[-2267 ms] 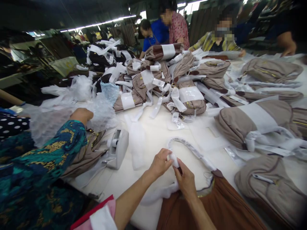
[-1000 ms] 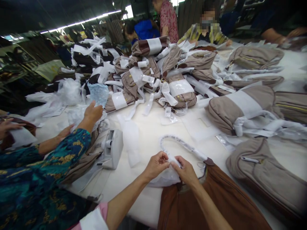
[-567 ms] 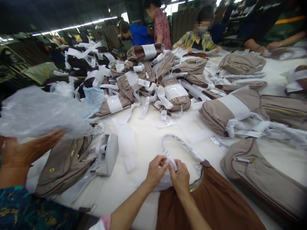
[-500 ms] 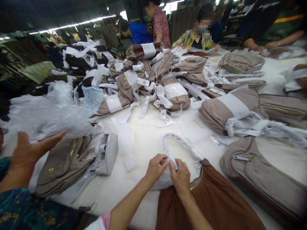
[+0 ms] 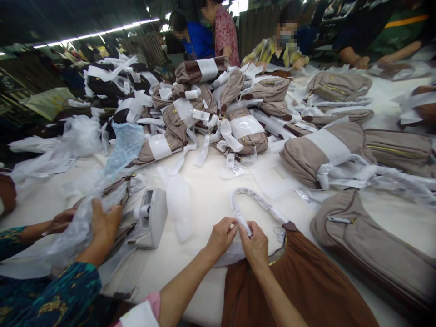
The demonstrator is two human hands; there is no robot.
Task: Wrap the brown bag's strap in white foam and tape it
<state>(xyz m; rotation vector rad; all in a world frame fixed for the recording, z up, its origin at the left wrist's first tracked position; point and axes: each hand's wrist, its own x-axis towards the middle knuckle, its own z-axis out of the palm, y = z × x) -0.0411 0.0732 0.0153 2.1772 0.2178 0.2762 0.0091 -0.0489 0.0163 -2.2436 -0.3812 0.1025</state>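
Observation:
A brown handbag (image 5: 296, 286) lies in front of me at the table's near edge, its strap (image 5: 262, 203) looped upward and wrapped in clear-white plastic. My right hand (image 5: 255, 245) is closed around the lower end of this strap, thumb along it. Just left of it, my left hand (image 5: 220, 236) is pinched, fingertips touching or very near the strap; what they hold is too small to make out. A thin translucent sheet (image 5: 233, 255) lies under my hands. The bag's zip opening shows beside my right wrist.
A grey tape dispenser (image 5: 155, 220) stands left of my hands, beside a co-worker's hands (image 5: 104, 227) holding clear plastic over a taupe bag. Wrapped taupe bags (image 5: 248, 129) are heaped at the back. Another taupe bag (image 5: 371, 240) lies to my right. Several people work across the table.
The co-worker at left has brought the crumpled clear plastic down toward the near left, over the taupe bag. My hands stay at the strap with hardly any movement.

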